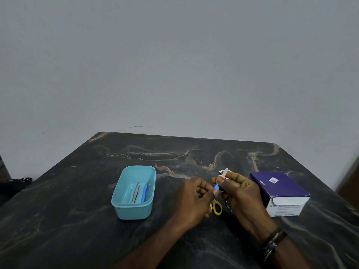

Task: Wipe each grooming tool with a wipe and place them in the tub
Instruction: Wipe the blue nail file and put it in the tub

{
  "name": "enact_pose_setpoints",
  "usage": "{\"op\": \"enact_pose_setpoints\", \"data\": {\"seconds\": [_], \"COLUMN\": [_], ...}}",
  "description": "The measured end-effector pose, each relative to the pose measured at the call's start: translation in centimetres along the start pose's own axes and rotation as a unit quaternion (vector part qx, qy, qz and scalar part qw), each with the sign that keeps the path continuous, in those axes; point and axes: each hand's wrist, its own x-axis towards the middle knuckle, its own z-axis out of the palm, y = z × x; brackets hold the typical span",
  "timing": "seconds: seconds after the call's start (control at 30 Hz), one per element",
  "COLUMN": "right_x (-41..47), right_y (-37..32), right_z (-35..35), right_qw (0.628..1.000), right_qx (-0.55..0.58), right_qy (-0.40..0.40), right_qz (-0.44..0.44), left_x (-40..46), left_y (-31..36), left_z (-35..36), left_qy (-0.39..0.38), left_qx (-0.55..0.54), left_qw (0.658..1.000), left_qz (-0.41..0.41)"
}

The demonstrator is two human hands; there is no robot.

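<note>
Both hands are meeting over the dark marbled tabletop [77, 220], just right of centre. The left hand [196, 199] is pinching the blue handle end of a small nail file [221, 179] between thumb and curled fingers, while the right hand [239, 193] is gripping the file's metal blade with a white wipe [223, 174] folded around it, the blade tip sticking up past the fingers. The turquoise tub [124, 208] is sitting to the left, near the hands, and is holding tweezers [136, 192] and a blue-handled tool [144, 193] lying side by side. Yellow-handled scissors [217, 207] are lying on the tabletop under the hands, partly hidden. A purple and white box [281, 189] is standing just beside the right hand.
</note>
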Motion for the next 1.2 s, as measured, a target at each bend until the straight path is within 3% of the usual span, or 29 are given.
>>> {"op": "enact_pose_setpoints", "data": {"seconds": [0.17,0.37,0.6,1.2], "right_x": [0.2,-0.3,-0.2,-0.9], "right_y": [-0.5,-0.1,-1.0,-1.0], "right_z": [-0.6,0.6,-0.5,0.9], "right_qw": [0.999,0.999,0.998,0.998], "right_qx": [0.045,0.022,0.057,0.017], "right_qy": [0.026,-0.021,0.008,-0.002], "right_qz": [-0.015,0.031,0.005,0.056], "left_x": [-0.2,0.2,-0.2,-0.4], "left_y": [-0.1,-0.2,-0.1,0.3], "left_z": [0.3,0.1,0.3,0.3], "left_qy": [-0.012,0.027,-0.001,0.023], "left_qx": [-0.003,-0.025,-0.008,-0.018], "left_qw": [1.0,0.999,1.0,0.999], "left_qz": [0.002,0.006,0.01,0.015]}}
